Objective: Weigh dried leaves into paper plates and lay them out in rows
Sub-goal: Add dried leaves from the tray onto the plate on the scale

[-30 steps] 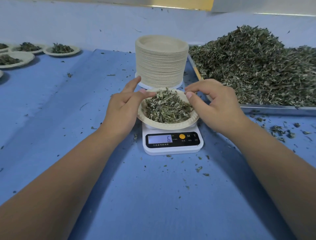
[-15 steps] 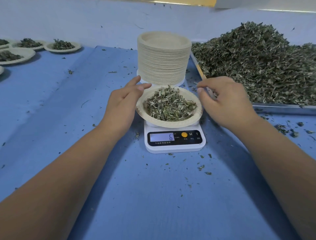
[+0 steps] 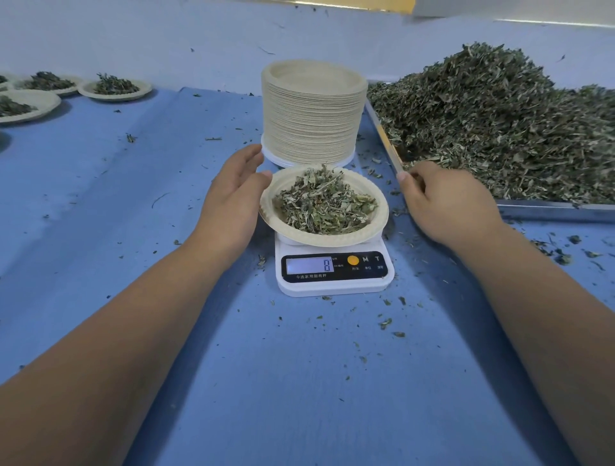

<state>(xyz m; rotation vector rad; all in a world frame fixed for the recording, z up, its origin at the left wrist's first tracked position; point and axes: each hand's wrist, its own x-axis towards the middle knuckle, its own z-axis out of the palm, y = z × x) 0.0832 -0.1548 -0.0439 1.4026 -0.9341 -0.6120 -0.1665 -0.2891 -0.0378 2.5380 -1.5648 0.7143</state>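
- One plate [image 3: 372, 229] of leaves [image 3: 322, 206] sits on the scale [image 3: 332, 286] on the bench [image 3: 299, 382], before the stack [image 3: 311, 113]; the scale reads 8.
- Left grip [image 3: 233, 199] is released, straight fingers against the plate's left rim.
- Right grip [image 3: 446, 203] curls beside the tray [image 3: 545, 211] of loose leaves; whether it pinches any, I cannot tell.
- Likely featherlight and floppy: lift under the rim at both sides, kept level, or leaves spill.

The counter [image 3: 299, 399] has a smooth blue covering with a long diagonal crease on its left side. Behind it stands a pale bluish wall [image 3: 166, 33], and a yellow strip [image 3: 349, 4] runs along the top edge.
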